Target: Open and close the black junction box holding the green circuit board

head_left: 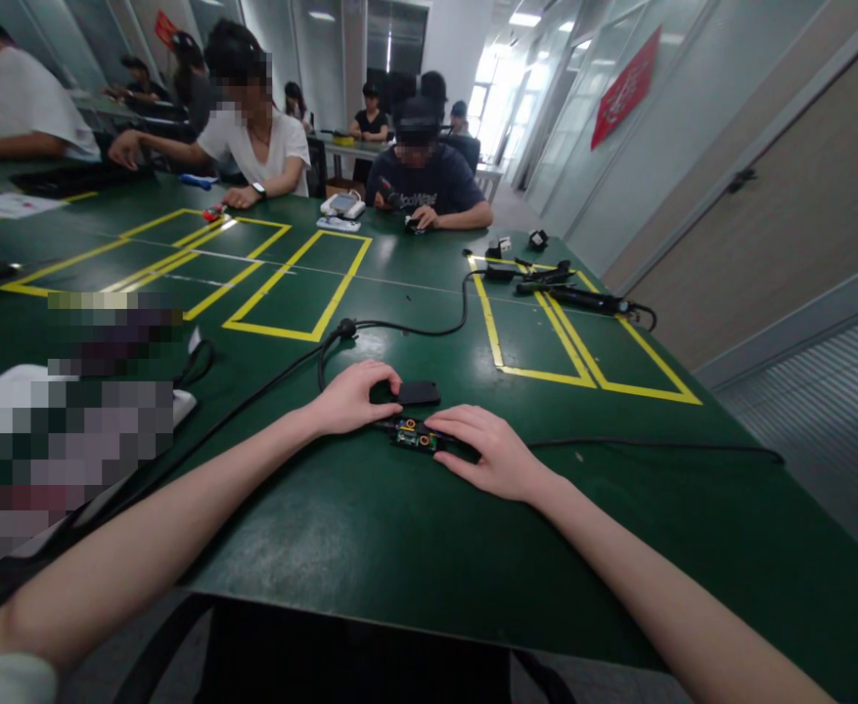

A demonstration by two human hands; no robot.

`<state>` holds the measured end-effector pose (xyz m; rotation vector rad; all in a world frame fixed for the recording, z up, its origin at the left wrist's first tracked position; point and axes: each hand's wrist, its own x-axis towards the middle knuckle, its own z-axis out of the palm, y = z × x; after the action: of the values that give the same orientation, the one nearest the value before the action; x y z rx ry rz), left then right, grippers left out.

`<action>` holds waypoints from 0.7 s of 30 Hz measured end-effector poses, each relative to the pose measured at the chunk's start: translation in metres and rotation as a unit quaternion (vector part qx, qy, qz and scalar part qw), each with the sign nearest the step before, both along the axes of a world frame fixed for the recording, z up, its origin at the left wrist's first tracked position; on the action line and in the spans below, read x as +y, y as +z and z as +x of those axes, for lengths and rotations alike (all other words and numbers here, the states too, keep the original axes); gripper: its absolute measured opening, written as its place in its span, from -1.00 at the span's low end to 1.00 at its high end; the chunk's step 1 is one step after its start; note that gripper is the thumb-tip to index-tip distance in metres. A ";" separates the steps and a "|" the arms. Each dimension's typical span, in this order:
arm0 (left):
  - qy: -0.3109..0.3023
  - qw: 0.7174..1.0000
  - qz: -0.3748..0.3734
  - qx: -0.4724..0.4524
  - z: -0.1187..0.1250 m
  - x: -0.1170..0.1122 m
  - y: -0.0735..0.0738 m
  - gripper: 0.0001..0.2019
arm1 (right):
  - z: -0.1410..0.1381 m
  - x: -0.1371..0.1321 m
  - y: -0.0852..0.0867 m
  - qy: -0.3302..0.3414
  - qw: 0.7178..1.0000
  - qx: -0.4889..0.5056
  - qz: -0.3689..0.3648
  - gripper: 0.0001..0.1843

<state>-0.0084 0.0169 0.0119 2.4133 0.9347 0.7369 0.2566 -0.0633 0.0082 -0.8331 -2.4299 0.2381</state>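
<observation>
On the table in front of me lies an opened power adapter (415,436), its circuit board with copper coils showing. My right hand (491,452) grips its right end, thumb on the near side and fingers on the far side. Just beyond it is a flat black plastic cover (420,393). My left hand (355,396) pinches the cover's left edge between thumb and fingertips. A black cable (663,444) runs off to the right from behind my right hand.
Yellow tape rectangles (311,284) mark the green table (289,548). A black cord (414,332) with a round knob winds across it. Black tools (575,296) and small plugs (538,240) lie at the right. A co-worker (429,176) sits opposite; other people sit at the left.
</observation>
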 end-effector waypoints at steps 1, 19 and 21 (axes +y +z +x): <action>0.004 1.000 -0.010 -0.013 0.000 0.000 0.000 -0.85 | 0.000 0.000 -0.001 0.000 1.000 0.001 0.000 -0.62; -0.102 0.970 -0.202 -0.088 -0.002 -0.018 0.018 -0.78 | 0.008 0.001 -0.004 -0.036 0.999 0.029 0.000 -0.65; -0.102 0.971 -0.194 -0.091 -0.002 -0.020 0.018 -0.77 | 0.008 0.000 -0.003 -0.031 0.999 0.036 0.003 -0.67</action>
<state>-0.0101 -0.0028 0.0303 2.0218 0.6707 0.6208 0.2650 -0.0628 0.0052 -0.8798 -2.3332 0.2325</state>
